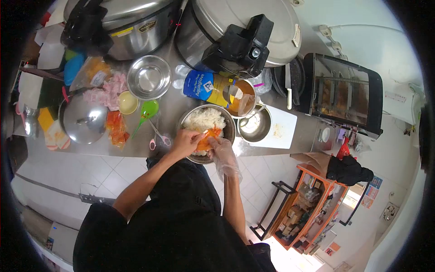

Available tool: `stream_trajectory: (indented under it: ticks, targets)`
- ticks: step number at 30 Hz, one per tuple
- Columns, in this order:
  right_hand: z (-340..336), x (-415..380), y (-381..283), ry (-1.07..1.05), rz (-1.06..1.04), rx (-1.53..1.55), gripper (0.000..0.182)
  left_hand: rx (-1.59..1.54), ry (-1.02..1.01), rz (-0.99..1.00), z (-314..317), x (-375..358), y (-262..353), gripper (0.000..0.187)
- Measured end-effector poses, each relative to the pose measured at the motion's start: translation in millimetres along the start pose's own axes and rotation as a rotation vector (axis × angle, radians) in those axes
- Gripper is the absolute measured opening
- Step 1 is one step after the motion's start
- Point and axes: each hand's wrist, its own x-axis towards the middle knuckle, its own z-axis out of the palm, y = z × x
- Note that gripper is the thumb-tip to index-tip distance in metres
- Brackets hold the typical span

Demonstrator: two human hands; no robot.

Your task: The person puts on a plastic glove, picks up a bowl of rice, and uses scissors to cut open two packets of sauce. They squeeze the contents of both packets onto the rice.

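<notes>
Over a metal bowl (pixel 232 131) of white rice (pixel 204 119), both hands hold a small orange packet (pixel 205 144). It looks like thin plastic with orange-red contents. My left hand (pixel 186 144) is bare, its fingers pinching the packet's left side. My right hand (pixel 223 156), in a clear plastic glove, grips the other side. Some orange-red food (pixel 215 132) shows on the rice just beyond the fingers. Similar orange packets (pixel 117 129) lie on the counter to the left. The bowl's near part is partly hidden by the hands.
Scissors (pixel 159 139), a green spoon (pixel 148 110), a steel bowl (pixel 149 78) and a pot lid (pixel 84 119) lie leftward. Rightward are a steel pot (pixel 254 129), a white cutting board (pixel 283 129) and a knife (pixel 288 86). Two large cookers (pixel 235 31) stand behind.
</notes>
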Motion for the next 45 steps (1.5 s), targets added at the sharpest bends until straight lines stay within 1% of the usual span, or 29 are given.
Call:
stream_trajectory:
  ticks: [2, 4, 5, 7, 8, 10, 11, 13, 14, 16, 17, 19, 20, 22, 25, 26, 28, 29, 31, 32, 34, 35, 36, 38, 39, 41, 42, 44, 45]
  targets:
    - [4, -1, 3, 0.057, 0.008, 0.023, 0.018, 0.054, 0.024, 0.041, 3, -3, -1, 0.026]
    - [8, -6, 2, 0.113, -0.086, -0.075, 0.021, 0.087, 0.124, 0.188, 6, -3, -6, 0.024]
    - [9, -7, 1, 0.115, -0.083, -0.074, 0.021, 0.086, 0.122, 0.186, 6, -1, -9, 0.024]
    - [12, -7, -2, 0.063, 0.032, -0.107, 0.025, 0.204, 0.183, 0.333, 6, 3, -16, 0.024]
    - [14, -8, -3, 0.068, 0.035, -0.106, 0.025, 0.201, 0.178, 0.332, 5, 0, -11, 0.024]
    - [19, -7, -3, 0.022, 0.099, 0.076, 0.026, 0.085, 0.14, 0.212, 3, -5, 0, 0.023]
    - [22, -6, -1, 0.022, 0.101, 0.078, 0.026, 0.086, 0.139, 0.21, 2, -5, 1, 0.023]
    - [27, -5, 3, 0.032, 0.057, 0.266, 0.027, 0.02, 0.091, 0.133, 1, -6, 2, 0.02]
    - [21, 2, 15, 0.033, 0.057, 0.267, 0.027, 0.02, 0.09, 0.132, 4, -6, -2, 0.02]
    - [2, 18, 49, 0.19, -0.783, -1.022, 0.029, 0.087, 0.227, 0.419, 12, -7, -13, 0.018]
    - [4, 13, 47, 0.193, -0.78, -1.019, 0.029, 0.089, 0.222, 0.418, 12, -9, -11, 0.018]
    - [20, -4, 27, 0.181, -0.377, -0.598, 0.03, 0.109, 0.215, 0.271, 8, -10, -4, 0.01]
    - [29, -16, 14, 0.185, -0.376, -0.596, 0.03, 0.11, 0.21, 0.273, 8, -10, -6, 0.01]
    - [42, -35, -10, 0.18, 0.08, 0.055, 0.03, 0.217, 0.217, 0.254, 8, -9, -13, 0.017]
    - [23, -35, 15, 0.154, 0.058, -0.005, 0.029, 0.176, 0.194, 0.162, 7, -14, -8, 0.024]
    - [22, -39, 13, 0.158, 0.055, 0.0, 0.029, 0.179, 0.189, 0.165, 7, -16, -7, 0.024]
    - [19, -47, 9, 0.333, -0.06, -0.192, 0.025, 0.229, 0.099, 0.095, 4, -23, -5, 0.028]
    - [15, -47, 9, 0.33, -0.063, -0.19, 0.025, 0.233, 0.101, 0.096, 4, -25, -3, 0.028]
    - [3, -43, 11, 0.392, -0.083, -0.355, 0.029, 0.262, 0.237, 0.205, 5, -33, 1, 0.029]
    - [-2, -41, 12, 0.387, -0.087, -0.355, 0.029, 0.264, 0.242, 0.206, 2, -39, 5, 0.029]
    - [-10, -34, 13, 0.523, -0.336, -0.593, 0.025, 0.208, 0.374, 0.063, -15, -49, 9, 0.028]
    - [-9, -40, 1, 0.547, -0.398, -0.759, 0.022, 0.189, 0.406, 0.029, -24, -54, 2, 0.028]
    - [-9, -47, -7, 0.539, -0.402, -0.753, 0.022, 0.197, 0.413, 0.029, -33, -58, -10, 0.028]
    - [-10, -53, -19, 0.618, -0.498, -0.867, 0.021, 0.233, 0.642, 0.083, -52, -61, -39, 0.028]
    - [-16, -50, -17, 0.623, -0.508, -0.932, 0.028, 0.24, 0.655, 0.086, -62, -66, -47, 0.028]
    - [-24, -51, -15, 0.569, -0.55, -0.924, 0.029, 0.324, 0.825, -0.009, -82, -80, -62, 0.024]
    - [-25, -51, -15, 0.519, -0.585, -0.92, 0.029, 0.333, 0.846, -0.009, -95, -83, -77, 0.024]
    - [-23, -46, -11, 0.551, -0.695, -1.037, 0.019, 0.862, 1.194, 0.252, -122, -90, -108, 0.032]
    - [-21, -45, -9, 0.501, -0.623, -1.113, 0.021, 0.809, 1.24, 0.147, -128, -97, -112, 0.043]
